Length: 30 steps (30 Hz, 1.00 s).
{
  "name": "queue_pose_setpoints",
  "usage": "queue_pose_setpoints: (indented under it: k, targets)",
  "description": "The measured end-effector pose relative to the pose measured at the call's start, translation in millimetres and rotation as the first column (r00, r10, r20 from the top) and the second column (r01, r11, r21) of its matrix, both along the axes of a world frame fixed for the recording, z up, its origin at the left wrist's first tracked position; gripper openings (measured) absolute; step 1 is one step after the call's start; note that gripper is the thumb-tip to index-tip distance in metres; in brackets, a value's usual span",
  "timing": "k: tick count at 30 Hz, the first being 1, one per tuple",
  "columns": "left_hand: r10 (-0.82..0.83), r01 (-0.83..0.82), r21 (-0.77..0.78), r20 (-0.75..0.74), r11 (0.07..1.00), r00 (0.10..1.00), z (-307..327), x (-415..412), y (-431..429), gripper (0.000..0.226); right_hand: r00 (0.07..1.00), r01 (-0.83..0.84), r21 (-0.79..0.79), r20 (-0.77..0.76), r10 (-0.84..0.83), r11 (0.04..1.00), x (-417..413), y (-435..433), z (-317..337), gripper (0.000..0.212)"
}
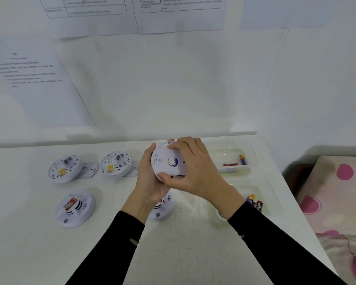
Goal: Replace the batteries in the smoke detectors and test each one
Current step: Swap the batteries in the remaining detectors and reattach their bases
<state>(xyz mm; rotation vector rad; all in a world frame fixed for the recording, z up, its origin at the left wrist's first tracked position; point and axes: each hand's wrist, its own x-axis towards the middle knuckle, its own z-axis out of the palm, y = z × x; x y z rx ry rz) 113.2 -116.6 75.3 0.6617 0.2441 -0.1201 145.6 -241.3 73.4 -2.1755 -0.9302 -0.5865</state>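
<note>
Nearest, two black sleeves [111,249] come up over the white worktop [183,254]. Just past them, a face-up detector [75,206] with a red label sits to the left. A second face-up detector [162,206] lies partly hidden beneath the left hand [150,177]. To the right, partly hidden by a sleeve, a clear near tray [214,220] holds a few batteries [255,203] in dark and purple wraps.

Raised off the worktop between both hands is the smoke detector [169,161], a white round unit. Its flat back, with a small round sticker, is turned toward the camera. The left hand cups it from the left and below, fingers [151,149] curled round the rim. The right hand [195,169] grasps it from the right, thumb on the lower edge and fingertips [173,148] pressed on the upper edge.

Farther back on the left, two opened detectors [65,168] lie tilted, their insides and yellow tags showing. Each has one of the white mounting plates [90,169] just beside it on its right. Back right, a far tray [252,159] contains a purple battery [242,159] and a red battery [230,165]. Printed sheets [29,79] hang on the white wall [173,89], their text too blurred to read. A bed [337,192] with a pink-patterned cover stands beside the worktop on the right.
</note>
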Motion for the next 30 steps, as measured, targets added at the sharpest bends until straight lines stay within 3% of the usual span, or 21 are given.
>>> queue_pose_setpoints:
  k: [10,23,30]
  targets:
    - [0.070,-0.070,0.025,0.001,0.997,0.998,-0.4,4.1,-0.8,0.045,1.000,-0.011,-0.037,-0.010,0.010,0.999,6.0,0.9,2.9,0.064]
    - [0.203,-0.204,0.060,0.008,0.977,0.979,-12.0,3.4,-7.9,0.046,0.996,0.039,0.038,-0.077,-0.036,0.999,1.3,8.3,-11.4,0.067]
    - [0.190,-0.187,0.043,-0.064,0.981,0.980,-23.1,2.6,-3.9,0.055,0.985,-0.036,-0.068,-0.172,0.024,0.997,1.9,0.0,-17.3,0.055]
